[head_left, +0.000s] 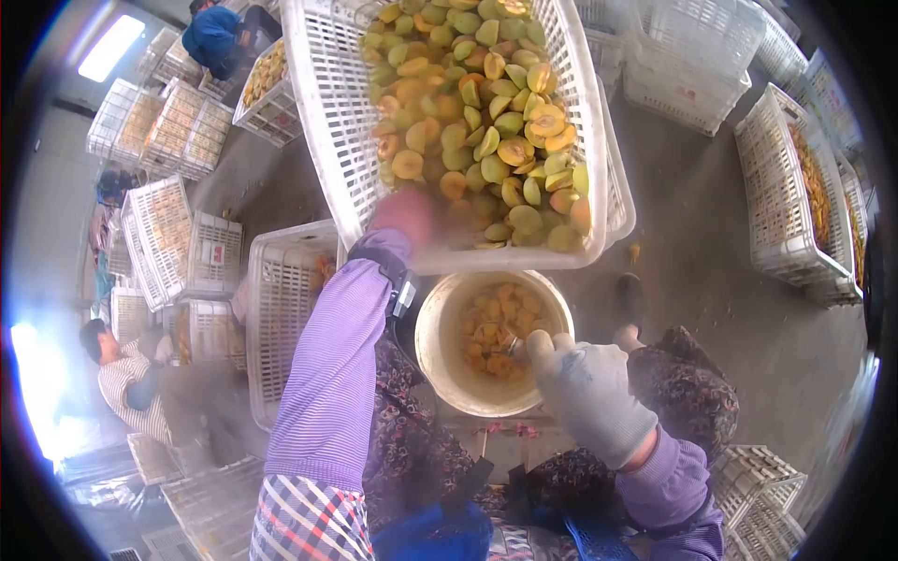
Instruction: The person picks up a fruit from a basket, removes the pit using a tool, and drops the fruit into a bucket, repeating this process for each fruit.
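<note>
- The left hand (408,215) reaches up in a purple sleeve (332,374) to the near edge of a white crate (318,122). It is blurred, so I cannot tell whether its fingers are wide, narrow or holding anything.
- Beyond and to the right of those fingers the crate is heaped with fruit halves (486,122) in yellow, green and orange. The nearest pieces lie just beside the fingertips.
- A dark strap (391,269) circles the left wrist, just behind the hand.
- The right hand (587,391) wears a pale grey glove. Its fingers are curled tight around a small tool (515,348), and only the metal tip shows past the knuckles — what kind of tool it is cannot be made out.
- The tool tip sits over the mouth of a cream bucket (432,337), just left of the right fingers and below the crate's near rim.
- Cut fruit pieces (486,323) lie in the bottom of the bucket, just beyond the tool tip.
- Left of the left arm stands an upright crate (281,318), well apart from both hands.
- Right of the right fingers is bare concrete floor (720,290), with a dark shoe (629,299) near the bucket and one dropped fruit piece (635,251) just past it.
- Far to the right a long crate (781,187) holds more fruit; a stack of crates (692,56) stands beyond it.
- Far to the left a person in a striped shirt (126,379) sits among crates, and another person in blue (213,35) bends over crates at the back — neither is near the hands.
</note>
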### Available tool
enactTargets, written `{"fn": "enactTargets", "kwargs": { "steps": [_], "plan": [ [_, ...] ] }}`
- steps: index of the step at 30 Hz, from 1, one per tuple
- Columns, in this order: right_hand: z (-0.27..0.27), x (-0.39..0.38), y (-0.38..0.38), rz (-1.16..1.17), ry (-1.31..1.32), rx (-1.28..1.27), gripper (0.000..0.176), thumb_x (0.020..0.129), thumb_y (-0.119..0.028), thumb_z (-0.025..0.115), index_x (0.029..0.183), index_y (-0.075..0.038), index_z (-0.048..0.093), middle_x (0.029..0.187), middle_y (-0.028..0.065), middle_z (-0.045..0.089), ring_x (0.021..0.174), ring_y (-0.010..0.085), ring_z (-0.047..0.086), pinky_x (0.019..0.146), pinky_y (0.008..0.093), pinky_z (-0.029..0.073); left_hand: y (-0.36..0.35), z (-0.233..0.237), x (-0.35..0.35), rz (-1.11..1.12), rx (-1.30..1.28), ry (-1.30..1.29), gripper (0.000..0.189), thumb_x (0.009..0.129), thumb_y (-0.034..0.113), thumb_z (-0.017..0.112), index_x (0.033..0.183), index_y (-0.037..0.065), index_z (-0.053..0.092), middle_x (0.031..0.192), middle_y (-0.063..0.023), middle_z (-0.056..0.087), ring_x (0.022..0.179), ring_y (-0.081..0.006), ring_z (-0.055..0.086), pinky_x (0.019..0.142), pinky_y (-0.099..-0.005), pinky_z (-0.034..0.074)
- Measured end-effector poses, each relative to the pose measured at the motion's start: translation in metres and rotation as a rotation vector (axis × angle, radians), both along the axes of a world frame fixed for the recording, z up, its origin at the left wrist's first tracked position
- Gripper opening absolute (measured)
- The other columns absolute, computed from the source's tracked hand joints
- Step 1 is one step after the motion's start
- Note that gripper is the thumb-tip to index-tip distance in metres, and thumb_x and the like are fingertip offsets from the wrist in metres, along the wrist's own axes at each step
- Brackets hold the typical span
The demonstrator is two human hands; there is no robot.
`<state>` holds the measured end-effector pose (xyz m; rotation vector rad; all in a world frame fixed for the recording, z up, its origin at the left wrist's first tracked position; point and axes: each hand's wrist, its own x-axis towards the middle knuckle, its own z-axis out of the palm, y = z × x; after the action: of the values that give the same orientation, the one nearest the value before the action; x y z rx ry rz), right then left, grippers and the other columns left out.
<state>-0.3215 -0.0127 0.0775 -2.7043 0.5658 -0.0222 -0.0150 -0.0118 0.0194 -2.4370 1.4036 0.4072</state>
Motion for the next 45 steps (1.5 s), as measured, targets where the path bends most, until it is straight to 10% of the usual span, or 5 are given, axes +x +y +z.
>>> {"fn": "enactTargets", "kwargs": {
  "steps": [4,13,28,39,45],
  "plan": [
    [0.007,-0.006,-0.005,0.008,0.029,-0.022,0.021,0.081,-0.018,0.063,0.095,-0.009,0.050,0.074,0.0061,0.061,0.058,0.0212,0.066,0.047,0.0362,0.048,0.006,0.021,0.008,-0.139,-0.077,0.193,0.041,0.092,0.036,0.048,0.115,0.005,0.062,0.104,-0.0177,0.068,0.092,-0.0332,0.067,0.083,-0.0412,0.053],
    [0.013,-0.006,-0.007,-0.057,-0.061,-0.145,0.020,0.083,-0.018,0.061,0.098,-0.007,0.053,0.071,0.0077,0.061,0.056,0.0223,0.065,0.047,0.0363,0.050,0.081,0.030,-0.032,0.461,-1.084,2.135,0.035,0.092,0.014,0.051,0.125,0.001,0.050,0.119,-0.0195,0.058,0.110,-0.0356,0.057,0.094,-0.0521,0.049],
    [0.003,0.016,-0.028,-0.311,-0.612,0.545,0.022,0.085,-0.015,0.061,0.094,0.003,0.050,0.080,0.0255,0.061,0.080,0.0436,0.060,0.069,0.0437,0.047,0.091,0.048,-0.121,0.501,-1.090,1.862,0.043,0.097,0.037,0.051,0.126,0.006,0.051,0.103,-0.0113,0.059,0.077,-0.0218,0.055,0.072,-0.0326,0.047],
    [0.031,-0.011,-0.012,-0.505,-0.618,0.975,0.034,0.088,-0.020,0.062,0.108,0.006,0.054,0.083,0.0138,0.061,0.080,0.0186,0.061,0.074,0.0348,0.050,0.097,0.082,-0.152,0.793,-0.982,2.257,0.039,0.098,0.036,0.050,0.122,0.005,0.053,0.096,-0.0090,0.063,0.070,-0.0157,0.057,0.059,-0.0269,0.048],
    [0.035,-0.014,-0.011,-0.225,-0.531,0.662,0.035,0.087,-0.022,0.065,0.112,0.000,0.051,0.091,0.0153,0.064,0.086,0.0253,0.065,0.079,0.0364,0.050,0.107,0.067,-0.159,-0.303,-0.942,0.920,0.039,0.082,0.016,0.065,0.119,0.007,0.057,0.104,-0.0104,0.062,0.094,-0.0261,0.059,0.084,-0.0369,0.048]
  ]
}}
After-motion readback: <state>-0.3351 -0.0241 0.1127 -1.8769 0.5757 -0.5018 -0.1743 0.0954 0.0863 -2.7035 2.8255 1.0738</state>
